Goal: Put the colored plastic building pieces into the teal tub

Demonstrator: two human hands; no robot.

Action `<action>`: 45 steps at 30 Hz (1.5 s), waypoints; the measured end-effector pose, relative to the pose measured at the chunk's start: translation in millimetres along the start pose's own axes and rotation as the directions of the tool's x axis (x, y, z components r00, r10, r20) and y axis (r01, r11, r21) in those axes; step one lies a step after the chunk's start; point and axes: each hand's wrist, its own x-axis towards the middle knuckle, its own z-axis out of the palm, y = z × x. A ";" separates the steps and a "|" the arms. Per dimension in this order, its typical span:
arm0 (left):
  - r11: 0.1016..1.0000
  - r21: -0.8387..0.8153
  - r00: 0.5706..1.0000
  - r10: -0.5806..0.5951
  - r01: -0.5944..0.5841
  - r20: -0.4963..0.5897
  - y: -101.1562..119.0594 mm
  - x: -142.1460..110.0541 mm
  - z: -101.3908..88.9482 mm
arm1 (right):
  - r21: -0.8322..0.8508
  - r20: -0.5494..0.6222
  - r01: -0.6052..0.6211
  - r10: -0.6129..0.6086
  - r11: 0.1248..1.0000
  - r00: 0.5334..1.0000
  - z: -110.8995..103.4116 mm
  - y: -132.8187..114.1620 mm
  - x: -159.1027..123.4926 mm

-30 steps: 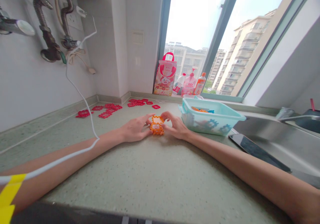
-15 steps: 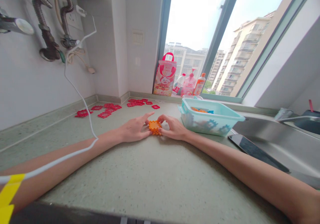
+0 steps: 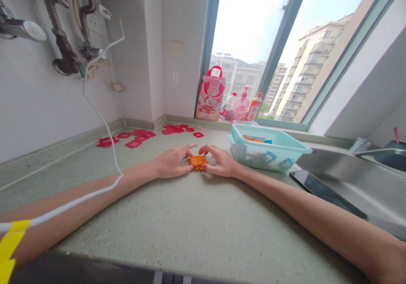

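Observation:
An orange block (image 3: 198, 162) with toothed edges, seemingly built from interlocking plastic pieces, is between my two hands just above or on the counter. My left hand (image 3: 174, 162) grips its left side, thumb at the near edge and fingers behind. On the other side, my right hand (image 3: 220, 161) pinches it between a curled forefinger and the thumb. Parts of the block are hidden by the fingertips. Flat red toothed pieces (image 3: 139, 137) lie in loose clusters on the counter beyond my left hand.
Right of my hands stands a pale teal plastic tub (image 3: 269, 148) holding orange and blue pieces. A phone (image 3: 326, 193) lies by the steel sink (image 3: 374, 187). A white cable (image 3: 111, 148) crosses over my left forearm. Bottles (image 3: 241, 107) and a pink bag (image 3: 210, 96) line the windowsill.
The orange block has tilted, and its top face looks flatter and more recessed now. Both hands keep nearly the same place around it. The whole view has shifted slightly.

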 end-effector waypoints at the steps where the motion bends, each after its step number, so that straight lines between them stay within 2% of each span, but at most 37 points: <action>1: 1.000 -0.003 1.000 0.001 0.000 0.001 0.4 0.0 0.0 | 0.012 0.013 0.028 -0.028 1.000 1.000 -0.7 -1.1 0.2; 4: 1.000 -0.006 1.000 0.008 -0.008 0.006 -0.2 0.4 0.2 | 0.023 0.061 0.083 -0.084 0.996 0.995 -2.0 -4.1 1.3; 7: 0.999 -0.007 0.999 0.037 -0.037 0.008 -5.3 1.3 0.4 | 0.023 0.082 0.085 -0.086 0.996 0.993 -1.8 -5.0 2.1; 14: 0.995 -0.086 0.999 0.051 -0.050 0.009 -27.8 7.5 -4.2 | 0.001 0.046 0.054 -0.054 0.999 0.997 1.5 -5.7 1.5; 18: 0.995 -0.086 0.999 0.046 -0.046 -0.005 -37.0 9.8 -4.1 | -0.034 0.007 -0.002 0.003 0.999 1.000 3.3 -7.0 1.1; 25: 0.998 -0.015 0.998 0.059 -0.059 0.010 -32.1 5.9 -6.6 | -0.059 -0.025 -0.081 0.080 0.995 0.996 6.6 -11.6 -0.1; 30: 0.998 0.016 0.998 0.057 -0.057 0.035 -27.8 0.1 -11.1 | -0.086 -0.089 -0.149 0.142 0.985 0.986 0.8 -30.9 -26.8; 34: 0.997 0.046 0.997 0.063 -0.065 0.050 -30.5 -0.7 -11.3 | -0.173 -0.043 -0.071 0.064 0.982 0.997 -17.9 -51.9 -47.3; 38: 0.994 0.067 0.995 0.082 -0.086 0.053 -32.9 0.4 -10.5 | -0.313 0.053 0.041 -0.026 0.949 0.998 -30.5 -62.8 -45.3; 45: 0.995 0.075 0.995 0.058 -0.065 0.083 -30.9 1.7 -11.4 | -0.171 0.075 -0.045 0.059 0.984 0.995 -23.8 -56.8 -45.6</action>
